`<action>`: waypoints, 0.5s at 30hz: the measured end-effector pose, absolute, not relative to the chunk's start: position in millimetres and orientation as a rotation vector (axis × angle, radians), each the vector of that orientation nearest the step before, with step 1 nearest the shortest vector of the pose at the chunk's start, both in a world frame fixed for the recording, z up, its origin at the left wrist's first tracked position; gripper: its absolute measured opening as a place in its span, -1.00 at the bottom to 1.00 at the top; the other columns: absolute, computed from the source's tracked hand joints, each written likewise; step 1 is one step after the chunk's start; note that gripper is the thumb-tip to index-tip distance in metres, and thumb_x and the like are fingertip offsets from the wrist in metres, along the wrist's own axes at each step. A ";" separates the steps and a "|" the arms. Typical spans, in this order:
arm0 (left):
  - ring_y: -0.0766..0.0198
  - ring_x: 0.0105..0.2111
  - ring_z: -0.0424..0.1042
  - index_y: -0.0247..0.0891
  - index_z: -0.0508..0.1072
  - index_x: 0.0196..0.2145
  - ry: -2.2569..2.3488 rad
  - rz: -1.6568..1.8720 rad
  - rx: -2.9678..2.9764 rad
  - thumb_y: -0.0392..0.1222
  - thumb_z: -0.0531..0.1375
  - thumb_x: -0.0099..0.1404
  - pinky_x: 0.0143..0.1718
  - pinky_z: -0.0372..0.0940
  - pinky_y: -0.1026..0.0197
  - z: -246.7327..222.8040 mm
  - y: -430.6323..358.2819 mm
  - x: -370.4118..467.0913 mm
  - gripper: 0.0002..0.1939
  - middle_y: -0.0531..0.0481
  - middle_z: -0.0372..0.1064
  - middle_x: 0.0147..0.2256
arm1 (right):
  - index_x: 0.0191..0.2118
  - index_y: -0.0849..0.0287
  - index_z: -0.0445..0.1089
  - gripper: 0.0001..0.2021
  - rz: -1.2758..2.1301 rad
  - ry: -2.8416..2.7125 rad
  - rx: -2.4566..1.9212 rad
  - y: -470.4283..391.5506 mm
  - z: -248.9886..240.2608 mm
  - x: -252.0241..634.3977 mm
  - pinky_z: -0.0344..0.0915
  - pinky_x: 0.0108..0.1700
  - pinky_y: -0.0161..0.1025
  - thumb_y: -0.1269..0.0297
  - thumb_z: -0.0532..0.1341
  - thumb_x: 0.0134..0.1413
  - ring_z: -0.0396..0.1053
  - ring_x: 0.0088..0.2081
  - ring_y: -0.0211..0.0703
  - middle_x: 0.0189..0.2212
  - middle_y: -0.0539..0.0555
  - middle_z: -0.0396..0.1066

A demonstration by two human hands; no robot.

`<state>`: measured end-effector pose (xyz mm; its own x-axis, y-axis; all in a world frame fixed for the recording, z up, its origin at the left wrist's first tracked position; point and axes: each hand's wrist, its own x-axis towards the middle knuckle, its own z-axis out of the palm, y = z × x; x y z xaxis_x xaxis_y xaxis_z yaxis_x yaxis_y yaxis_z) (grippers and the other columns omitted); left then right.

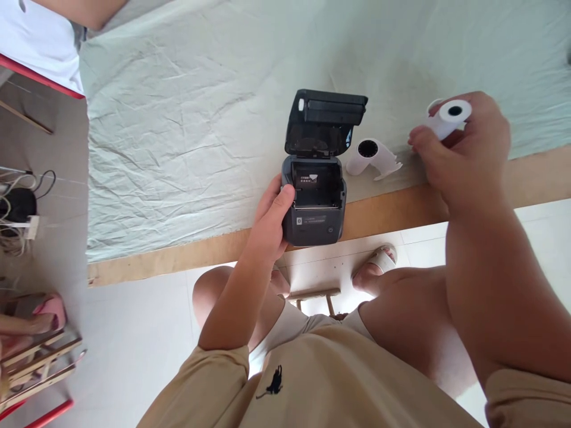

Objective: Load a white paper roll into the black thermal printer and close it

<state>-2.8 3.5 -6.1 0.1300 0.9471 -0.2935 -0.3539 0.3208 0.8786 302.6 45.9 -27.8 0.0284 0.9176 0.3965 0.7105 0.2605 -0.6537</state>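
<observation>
My left hand (273, 217) grips the left side of a black portable receipt printer (314, 226) at the table's front edge, thumb on top. The printer's lid (328, 113) stands raised, and its paper bay (316, 184) holds no roll. In my right hand (477, 145) is a small white paper roll (446, 119), its dark core hole facing up toward me. Another white paper roll (357, 163) with a wide dark core and a torn loose end lies on the cloth between the printer and my right hand.
A wrinkled pale green cloth (178, 148) covers the table, leaving a bare wooden edge (169, 260) along the front. Part of another person (44, 44) shows at the upper left. Cables (13, 214) and a wooden stool (40, 362) are on the left.
</observation>
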 end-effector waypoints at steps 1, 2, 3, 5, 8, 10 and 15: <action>-0.14 0.24 0.69 -0.13 0.62 0.01 1.022 1.082 0.746 0.34 0.47 0.33 0.14 0.67 -0.03 -6.4 3.5 -2.9 -0.45 -0.08 0.75 0.06 | 0.24 -0.40 0.43 -0.73 0.301 -1.715 -1.576 44.4 -24.1 300.8 0.62 0.00 0.26 -0.05 0.26 0.53 0.62 -0.01 0.11 0.03 0.01 0.56; -0.14 0.24 0.69 -0.13 0.62 0.00 1.029 1.083 0.752 0.35 0.47 0.33 0.14 0.67 -0.03 -6.7 3.4 -3.2 -0.45 -0.08 0.75 0.05 | 0.22 -0.39 0.44 -0.69 0.293 -1.643 -1.676 43.4 -19.6 298.4 0.61 0.08 0.30 0.01 0.35 0.45 0.62 0.03 0.15 0.01 -0.01 0.58; -0.14 0.24 0.69 -0.13 0.61 0.00 1.036 1.083 0.756 0.35 0.46 0.33 0.14 0.67 -0.03 -7.0 3.2 -3.5 -0.45 -0.08 0.75 0.04 | 0.22 -0.37 0.44 -0.61 0.304 -1.570 -1.775 42.7 -14.9 295.5 0.59 0.13 0.33 0.09 0.42 0.36 0.62 0.04 0.18 -0.02 -0.02 0.60; -0.13 0.22 0.70 -0.13 0.62 0.00 1.036 1.082 0.763 0.35 0.45 0.35 0.14 0.67 -0.03 -8.1 2.6 -4.4 -0.46 -0.08 0.75 0.02 | 0.28 -0.30 0.40 -0.45 0.347 -1.551 -1.858 40.9 -6.5 288.7 0.55 0.21 0.37 0.20 0.46 0.24 0.61 0.12 0.26 0.00 0.01 0.64; -0.08 0.14 0.74 -0.12 0.63 0.00 1.011 1.083 0.772 0.33 0.43 0.38 0.05 0.68 0.03 -10.1 1.9 -5.7 -0.49 -0.05 0.76 -0.03 | 0.27 -0.18 0.42 -0.53 0.211 -1.613 -1.606 34.1 2.3 273.7 0.50 0.32 0.31 0.27 0.35 0.29 0.57 0.25 0.23 0.15 0.09 0.63; -0.01 0.05 0.77 -0.12 0.65 -0.01 1.003 1.083 0.775 0.33 0.44 0.38 -0.09 0.66 0.13 -10.9 2.2 -6.0 -0.50 -0.03 0.76 -0.05 | 0.24 -0.12 0.45 -0.62 0.077 -1.683 -1.426 29.3 3.9 259.3 0.50 0.31 0.24 0.29 0.27 0.36 0.58 0.21 0.18 0.12 0.13 0.61; 0.03 0.01 0.78 -0.13 0.65 -0.01 1.040 1.101 0.777 0.37 0.45 0.36 -0.16 0.64 0.16 -10.1 3.5 -4.4 -0.46 -0.03 0.77 -0.07 | 0.19 -0.03 0.46 -0.57 0.186 -1.888 -1.486 35.5 -14.2 232.3 0.51 0.21 0.27 0.16 0.46 0.25 0.56 0.13 0.29 0.12 0.27 0.55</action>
